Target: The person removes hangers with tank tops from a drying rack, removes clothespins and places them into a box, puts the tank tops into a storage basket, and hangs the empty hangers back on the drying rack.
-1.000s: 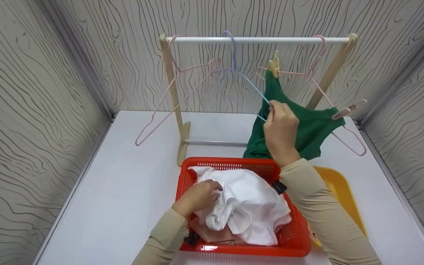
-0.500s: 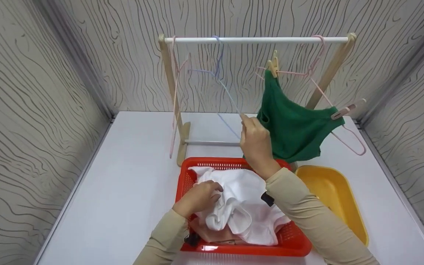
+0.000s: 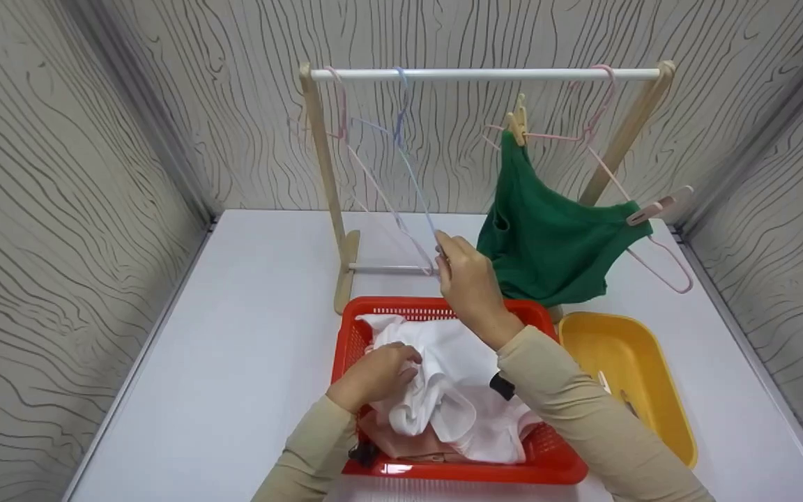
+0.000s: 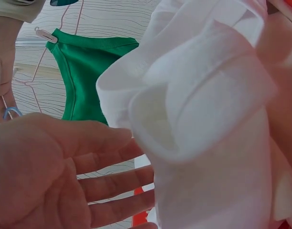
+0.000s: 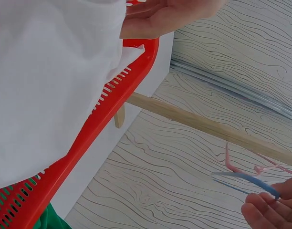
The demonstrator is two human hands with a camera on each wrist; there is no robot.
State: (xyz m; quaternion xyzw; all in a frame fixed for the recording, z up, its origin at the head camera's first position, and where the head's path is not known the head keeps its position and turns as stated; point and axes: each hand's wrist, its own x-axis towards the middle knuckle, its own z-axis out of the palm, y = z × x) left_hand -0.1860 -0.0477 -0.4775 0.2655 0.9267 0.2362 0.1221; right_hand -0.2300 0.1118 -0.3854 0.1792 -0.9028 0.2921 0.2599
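Observation:
My right hand [image 3: 468, 282] pinches the lower end of a blue clothes hanger [image 3: 414, 183], whose hook is over the rack's white bar [image 3: 485, 74]. In the right wrist view its fingertips [image 5: 265, 207] meet at the hanger's bend. My left hand [image 3: 377, 373] is at the white garment [image 3: 454, 341], which lies bunched in a red basket [image 3: 471, 474]. Seen from the left wrist, the fingers of that hand [image 4: 65, 171] are extended beside the white cloth, without gripping it. Peach-coloured cloth [image 3: 394, 439] shows beneath the white garment.
A green garment [image 3: 548, 237] hangs at the right from a pink hanger [image 3: 607, 167], held by a yellow clothespin [image 3: 517, 129] and a pale pink one [image 3: 659, 207]. Another pink hanger [image 3: 343, 111] hangs at the left. A yellow tray [image 3: 663, 362] stands right of the basket.
My right hand has drawn the blue hanger leftward and down, and its hook has slid left along the bar. The left pink hanger has swung round. My left hand has stayed in place.

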